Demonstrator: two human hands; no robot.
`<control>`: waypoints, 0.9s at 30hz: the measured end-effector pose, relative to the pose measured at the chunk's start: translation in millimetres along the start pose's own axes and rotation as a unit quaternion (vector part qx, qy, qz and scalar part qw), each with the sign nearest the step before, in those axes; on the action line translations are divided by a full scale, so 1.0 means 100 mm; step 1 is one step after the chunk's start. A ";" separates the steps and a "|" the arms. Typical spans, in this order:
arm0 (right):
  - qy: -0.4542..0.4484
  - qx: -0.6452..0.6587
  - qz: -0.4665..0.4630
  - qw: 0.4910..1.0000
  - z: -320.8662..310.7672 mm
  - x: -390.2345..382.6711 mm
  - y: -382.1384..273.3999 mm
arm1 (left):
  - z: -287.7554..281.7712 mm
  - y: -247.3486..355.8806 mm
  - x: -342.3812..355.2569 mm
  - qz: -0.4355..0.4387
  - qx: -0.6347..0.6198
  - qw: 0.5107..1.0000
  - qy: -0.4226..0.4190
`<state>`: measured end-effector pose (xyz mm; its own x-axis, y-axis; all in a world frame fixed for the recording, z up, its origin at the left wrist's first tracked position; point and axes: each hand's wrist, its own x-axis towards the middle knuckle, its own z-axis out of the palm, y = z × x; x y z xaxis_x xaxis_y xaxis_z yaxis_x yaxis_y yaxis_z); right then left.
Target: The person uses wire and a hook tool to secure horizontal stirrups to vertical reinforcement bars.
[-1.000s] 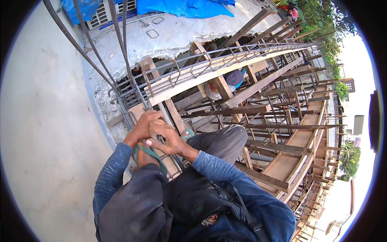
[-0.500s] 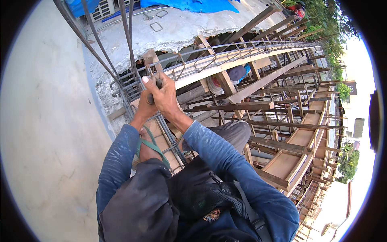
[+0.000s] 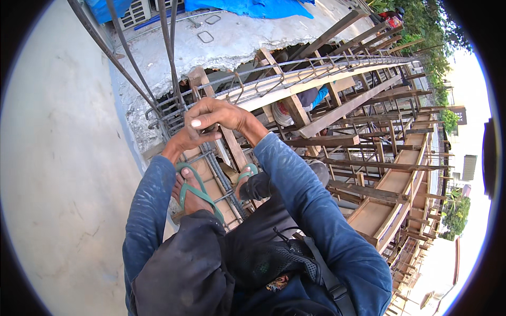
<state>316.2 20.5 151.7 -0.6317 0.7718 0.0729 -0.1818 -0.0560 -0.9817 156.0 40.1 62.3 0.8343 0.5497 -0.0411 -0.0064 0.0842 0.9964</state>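
Head cam, the only view. Both hands are right together over the corner where the rebar (image 3: 169,47) bunches up. The right hand (image 3: 219,115) is on top, palm down, fingers bent and curled in. The left hand (image 3: 188,139) sits just under it, thumb poking out to the right. There's a dark bit (image 3: 211,128) between them, mostly hidden, so I can't tell what it is or whether anyone's fingers are actually pinching it. The rebar stands up just beyond the hands and leans left; more of it runs off to the right as a long cage along a pale board (image 3: 258,101).

Below the hands are two feet in green flip-flops (image 3: 184,196), the left one by the bars on the formwork. Broken slab (image 3: 242,39) up top with a blue tarp (image 3: 247,6), plain wall (image 3: 63,158) on the left. A co-worker (image 3: 284,113) is down among the timbers (image 3: 329,140), partly hidden.
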 end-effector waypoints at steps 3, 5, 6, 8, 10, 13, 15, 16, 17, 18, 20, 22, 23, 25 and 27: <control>0.051 -0.056 0.020 0.997 0.09 -0.04 0.00 | -0.01 0.04 -0.04 -0.024 0.001 1.000 -0.018; 0.075 -0.065 0.028 0.995 0.13 -0.09 0.01 | 0.03 0.09 -0.02 -0.079 -0.002 0.996 -0.039; 0.088 -0.089 0.025 0.992 0.15 -0.07 0.02 | 0.01 0.04 -0.04 -0.079 0.001 0.996 -0.040; 0.099 -0.112 0.019 0.989 0.21 -0.03 0.04 | -0.02 -0.05 -0.12 -0.089 0.043 0.995 0.002; 0.159 -0.137 0.016 0.978 0.28 0.04 0.10 | 0.09 0.05 -0.20 -0.035 0.095 0.991 0.091; 0.244 -0.046 0.047 0.967 0.26 0.06 0.09 | -0.14 -0.05 -0.38 -0.051 0.315 0.942 0.107; 0.272 -0.053 -0.013 0.961 0.15 0.03 0.15 | -0.02 -0.03 -0.42 0.081 0.561 0.812 0.138; 0.283 -0.026 0.020 0.958 0.18 0.05 0.06 | -0.01 -0.01 -0.46 0.066 0.568 0.808 0.144; 0.294 0.000 0.054 0.954 0.22 0.09 -0.02 | 0.01 0.01 -0.49 0.050 0.619 0.766 0.167; 0.311 0.002 0.055 0.949 0.15 0.05 0.01 | 0.05 0.00 -0.43 0.047 0.659 0.728 0.182; 0.309 0.027 0.020 0.951 0.07 0.11 0.14 | -0.10 0.06 -0.44 -0.033 0.650 0.744 0.154; 0.314 0.028 0.016 0.949 0.05 0.16 0.19 | -0.26 0.09 -0.43 -0.113 0.631 0.757 0.129; 0.338 0.032 0.013 0.941 0.03 0.16 0.23 | -0.33 0.10 -0.41 -0.121 0.642 0.747 0.121; 0.357 0.039 0.012 0.933 0.04 0.12 0.28 | -0.37 0.16 -0.41 -0.134 0.652 0.737 0.115; 0.382 0.023 -0.044 0.923 0.10 -0.05 0.31 | -0.34 0.20 -0.38 -0.002 0.630 0.766 0.128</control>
<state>306.5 8.7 122.7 0.0990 0.9950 -0.0102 -0.2506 0.0150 -0.9680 105.4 49.6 81.1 0.6969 0.7096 0.1034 0.6673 -0.6946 0.2689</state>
